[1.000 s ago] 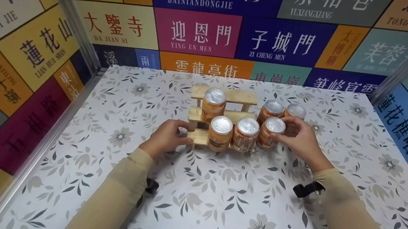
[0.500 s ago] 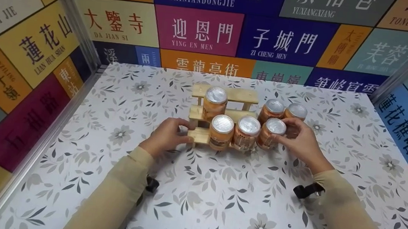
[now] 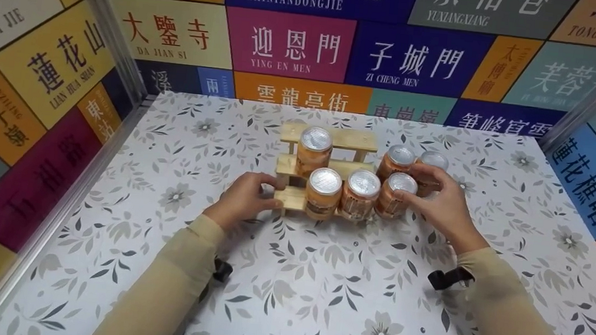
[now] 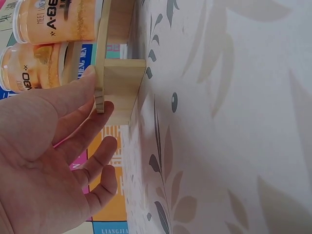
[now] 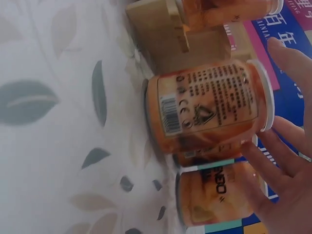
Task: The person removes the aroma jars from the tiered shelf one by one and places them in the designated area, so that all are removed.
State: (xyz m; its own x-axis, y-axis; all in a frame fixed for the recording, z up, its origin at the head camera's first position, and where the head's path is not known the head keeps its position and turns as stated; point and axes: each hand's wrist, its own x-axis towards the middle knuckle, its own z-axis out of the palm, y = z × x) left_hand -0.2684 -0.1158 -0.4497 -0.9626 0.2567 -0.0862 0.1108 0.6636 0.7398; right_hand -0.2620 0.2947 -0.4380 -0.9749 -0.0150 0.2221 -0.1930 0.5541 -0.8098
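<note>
A small three-tier wooden rack (image 3: 291, 198) stands on the table; my left hand (image 3: 245, 198) pinches the left end of its lowest step between thumb and fingers. Two orange cans with silver lids, a left one (image 3: 322, 194) and a right one (image 3: 359, 195), stand on that lowest step. Another can (image 3: 314, 151) sits on the middle step. Just right of the rack, an upright can (image 5: 207, 107) with a printed label stands on the table. My right hand (image 3: 443, 202) is beside it, thumb and fingers spread near its lid. Two more cans are behind, one (image 3: 396, 162) and a partly covered one (image 3: 432, 162).
The table (image 3: 287, 296) wears a white cloth with grey leaves and flowers. Colourful walls of lettered panels (image 3: 292, 45) close in the back and both sides. Black straps (image 3: 450, 278) sit at both wrists.
My right hand has lifted slightly and its fingers have spread away from the front right can, which stays in place. The left hand keeps its pinch on the rack.
</note>
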